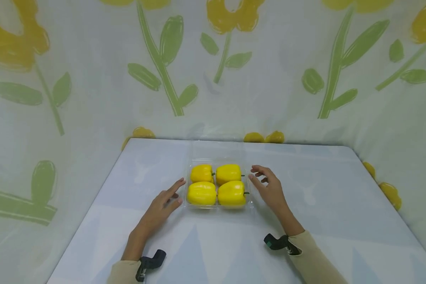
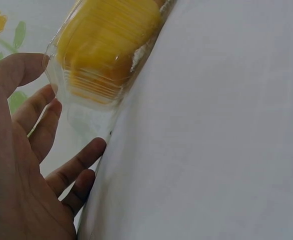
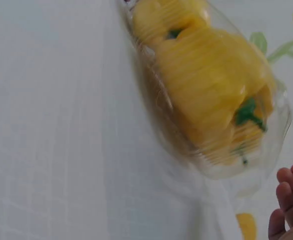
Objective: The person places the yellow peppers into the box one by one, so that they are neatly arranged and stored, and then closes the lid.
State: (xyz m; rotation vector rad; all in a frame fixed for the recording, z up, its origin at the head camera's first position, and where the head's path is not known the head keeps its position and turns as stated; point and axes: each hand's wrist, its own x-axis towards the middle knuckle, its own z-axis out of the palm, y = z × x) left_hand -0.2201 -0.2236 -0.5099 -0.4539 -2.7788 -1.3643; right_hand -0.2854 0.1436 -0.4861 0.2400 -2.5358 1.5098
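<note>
Several yellow bell peppers (image 1: 232, 193) with green stems lie in a clear plastic clamshell box (image 1: 218, 207). Its transparent lid (image 1: 216, 150) is folded back toward the far table edge. My left hand (image 1: 159, 209) is at the box's left side, fingers loosely extended. The left wrist view has a fingertip (image 2: 42, 61) touching the box's rim, the other fingers spread beside it. To the right of the box, my right hand (image 1: 271, 191) hovers with relaxed, slightly bent fingers and holds nothing. In the right wrist view its fingers (image 3: 289, 197) are apart from the box.
The box stands on a white table (image 1: 305, 213) with pale blue patterns, near its far edge. A white curtain (image 1: 269, 86) with yellow flowers and green leaves surrounds the table. Each wrist wears a black camera mount (image 1: 152, 262).
</note>
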